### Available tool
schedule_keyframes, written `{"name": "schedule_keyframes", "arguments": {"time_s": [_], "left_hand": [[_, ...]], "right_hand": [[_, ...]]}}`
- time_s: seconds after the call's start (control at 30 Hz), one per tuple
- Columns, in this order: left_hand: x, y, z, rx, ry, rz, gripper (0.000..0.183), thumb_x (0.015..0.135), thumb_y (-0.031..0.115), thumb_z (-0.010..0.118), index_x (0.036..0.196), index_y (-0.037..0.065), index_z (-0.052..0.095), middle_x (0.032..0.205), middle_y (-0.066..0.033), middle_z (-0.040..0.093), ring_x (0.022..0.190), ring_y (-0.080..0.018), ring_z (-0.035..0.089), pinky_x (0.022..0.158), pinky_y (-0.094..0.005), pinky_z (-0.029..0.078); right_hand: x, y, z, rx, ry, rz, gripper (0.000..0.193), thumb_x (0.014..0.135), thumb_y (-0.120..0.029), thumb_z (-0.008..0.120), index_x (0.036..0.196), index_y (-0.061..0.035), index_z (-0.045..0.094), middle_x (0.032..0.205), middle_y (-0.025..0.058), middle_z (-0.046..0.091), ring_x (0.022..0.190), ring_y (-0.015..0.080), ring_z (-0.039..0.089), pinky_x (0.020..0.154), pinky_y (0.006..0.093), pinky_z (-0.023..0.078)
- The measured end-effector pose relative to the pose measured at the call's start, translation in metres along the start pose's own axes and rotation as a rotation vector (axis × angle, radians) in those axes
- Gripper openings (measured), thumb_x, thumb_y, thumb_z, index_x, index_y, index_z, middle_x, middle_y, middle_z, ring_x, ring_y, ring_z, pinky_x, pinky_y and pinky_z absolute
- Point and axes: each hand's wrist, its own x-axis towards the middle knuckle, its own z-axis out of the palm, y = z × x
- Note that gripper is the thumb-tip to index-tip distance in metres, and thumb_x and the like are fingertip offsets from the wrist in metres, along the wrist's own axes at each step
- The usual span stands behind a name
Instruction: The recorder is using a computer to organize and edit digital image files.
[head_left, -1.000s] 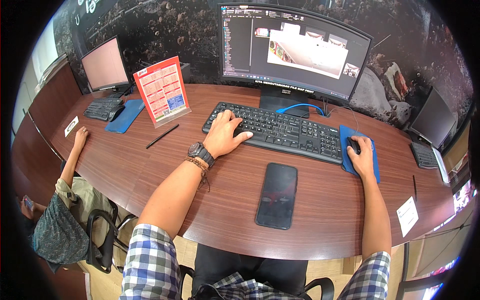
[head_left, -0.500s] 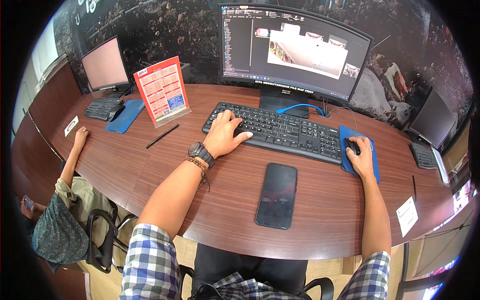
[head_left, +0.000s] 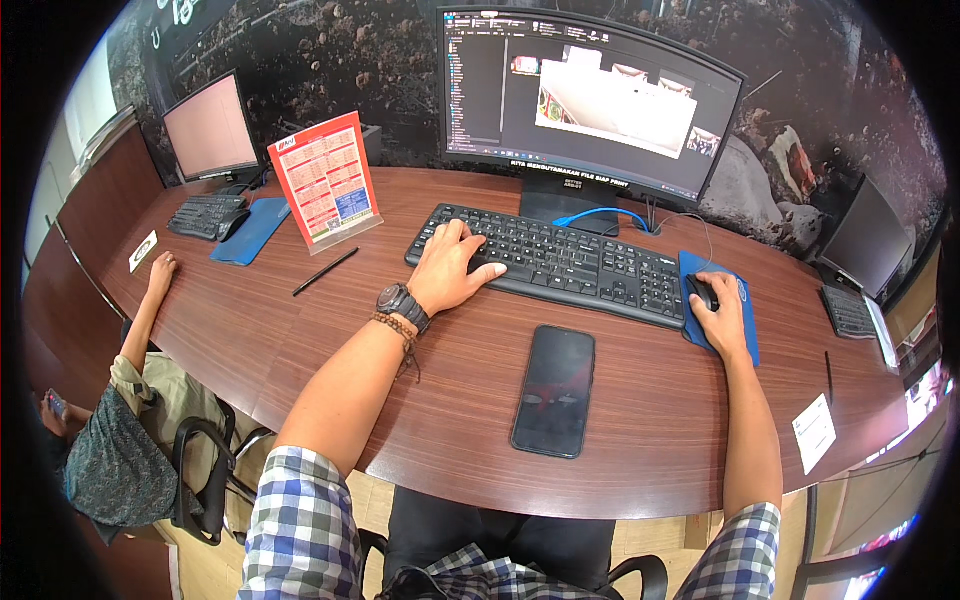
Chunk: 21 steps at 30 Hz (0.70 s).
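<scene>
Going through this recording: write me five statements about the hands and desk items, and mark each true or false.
1. The left hand is on the keyboard. True.
2. The right hand holds the phone. False: the right hand is on the mouse; the phone lies on the desk.
3. The watch is on the left wrist. True.
4. The pen lies across the keyboard. False: the pen lies left of it.
5. The mouse pad is blue. True.
</scene>
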Motion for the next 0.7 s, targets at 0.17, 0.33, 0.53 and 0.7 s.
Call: {"name": "schedule_keyframes", "arguments": {"time_s": [0.17,0.33,0.53,0.7], "left_hand": [[0.0003,0.0005,-0.0003,-0.003,-0.003,-0.003,0.057,0.089,0.043,0.073,0.120,-0.004,0.067,0.114,-0.0175,0.056,0.110,-0.0349,0.054,0.099,-0.0438,0.045],[0.0004,0.0001,-0.0003,-0.004,-0.005,-0.007,0.057,0.089,0.043,0.073,0.120,-0.004,0.067,0.114,-0.0177,0.056,0.111,-0.0351,0.054,0.099,-0.0439,0.045],[0.0002,0.0005,-0.0003,0.002,-0.005,-0.005,0.057,0.090,0.044,0.073,0.120,-0.004,0.067,0.115,-0.0176,0.056,0.111,-0.0354,0.054,0.099,-0.0440,0.044],[0.0000,-0.0001,-0.0003,0.002,-0.004,-0.007,0.057,0.090,0.044,0.073,0.120,-0.004,0.068,0.114,-0.0176,0.056,0.110,-0.0355,0.054,0.099,-0.0440,0.045]], "right_hand": [[-0.0002,0.0016,-0.0003,-0.018,0.002,-0.016,0.037,0.081,-0.013,0.073,0.117,-0.0048,0.067,0.119,0.0162,0.058,0.114,0.0335,0.058,0.100,0.0399,0.046],[0.0002,0.0007,-0.0002,-0.011,-0.007,-0.007,0.037,0.082,-0.014,0.074,0.118,-0.0048,0.067,0.120,0.0163,0.058,0.114,0.0334,0.058,0.100,0.0398,0.047],[0.0004,0.0020,0.0003,-0.006,-0.010,-0.008,0.037,0.083,-0.016,0.074,0.118,-0.0054,0.068,0.120,0.0162,0.058,0.114,0.0335,0.058,0.099,0.0400,0.047],[0.0008,0.0002,-0.0004,-0.013,-0.021,0.009,0.038,0.083,-0.016,0.074,0.119,-0.0056,0.068,0.119,0.0160,0.058,0.114,0.0333,0.058,0.099,0.0401,0.046]]}}
